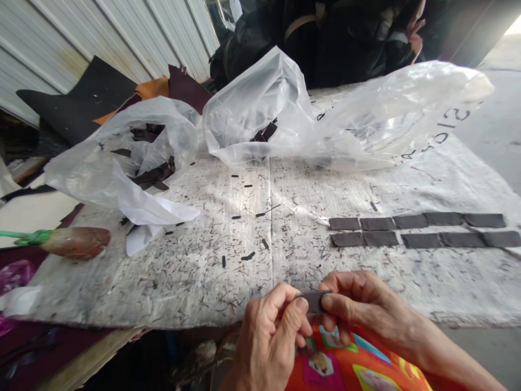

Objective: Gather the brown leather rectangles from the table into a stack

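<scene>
My left hand (pixel 268 339) and my right hand (pixel 362 304) hold a short dark grey leather strip (pixel 313 301) between their thumbs and fingers, just over the near edge of the table. Two rows of similar dark grey leather strips (pixel 417 231) lie end to end on the scuffed, stained white table top (pixel 203 282), ahead and to the right of my hands. Several tiny black scraps (pixel 248 256) are scattered nearer the middle. The strip's far side is partly hidden by my fingers.
Two crumpled clear plastic bags (pixel 256 114) at the back hold dark leather pieces (pixel 154 176). A wooden-handled tool (pixel 75 242) with green binding lies at the left edge. Leather sheets (pixel 77 103) lean by a corrugated metal wall (pixel 97 32). Orange printed cloth (pixel 350 361) covers my lap.
</scene>
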The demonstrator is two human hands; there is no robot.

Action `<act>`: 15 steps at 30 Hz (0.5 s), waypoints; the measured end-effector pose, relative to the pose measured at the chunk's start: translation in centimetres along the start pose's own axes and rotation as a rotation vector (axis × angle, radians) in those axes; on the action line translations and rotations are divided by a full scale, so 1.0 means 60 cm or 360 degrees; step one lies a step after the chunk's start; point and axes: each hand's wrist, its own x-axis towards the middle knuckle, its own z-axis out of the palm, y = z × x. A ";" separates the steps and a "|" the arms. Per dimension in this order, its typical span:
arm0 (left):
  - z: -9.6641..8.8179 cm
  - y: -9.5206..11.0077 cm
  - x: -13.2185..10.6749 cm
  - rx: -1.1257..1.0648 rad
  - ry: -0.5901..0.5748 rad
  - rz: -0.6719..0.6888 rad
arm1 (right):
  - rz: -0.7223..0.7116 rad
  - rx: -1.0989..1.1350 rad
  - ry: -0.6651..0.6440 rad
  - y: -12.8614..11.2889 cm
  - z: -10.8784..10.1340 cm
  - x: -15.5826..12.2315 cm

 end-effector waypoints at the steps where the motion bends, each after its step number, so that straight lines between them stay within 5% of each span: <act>1: 0.000 0.002 -0.001 0.0009 0.0004 -0.0001 | 0.0006 -0.0023 0.0000 0.000 -0.001 0.000; 15: -0.012 -0.021 0.008 -0.0168 -0.0195 -0.0100 | 0.0089 0.0017 -0.0096 -0.003 -0.014 0.002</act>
